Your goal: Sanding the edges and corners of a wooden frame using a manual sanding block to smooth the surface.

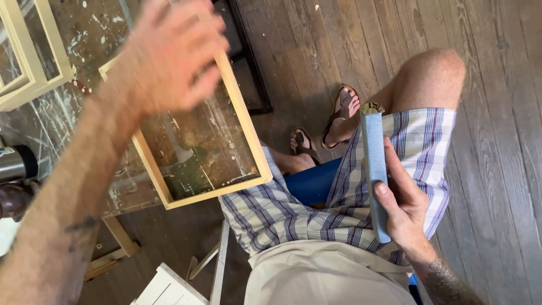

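Wooden frame (248, 141), pale and glazed, is laid flat on a paint-spattered worktable (51, 121), its near corner hanging past the table edge at 5 o'clock, likely so the edge can be reached from the seat. More pale frames (31, 62) are stacked at 10 o'clock on the same table; a metal cylinder (16, 162) is seen at 9 o'clock, cut off by the picture edge. Left hand (169, 56) is raised over the frame's top edge, blurred, forearm stretched from 7 o'clock up toward 12; fingers appear loosely curled, nothing gripped, contact with the frame cannot be told. Plaid shorts (293, 212) and sandalled feet (324, 130) are seen centre, on a worn plank floor (497, 113). Right hand (403, 209) is held at 4 o'clock above the thigh, fingers wrapped around a long grey-blue block (374, 169), thumb pressed on its face, block kept upright and aside.
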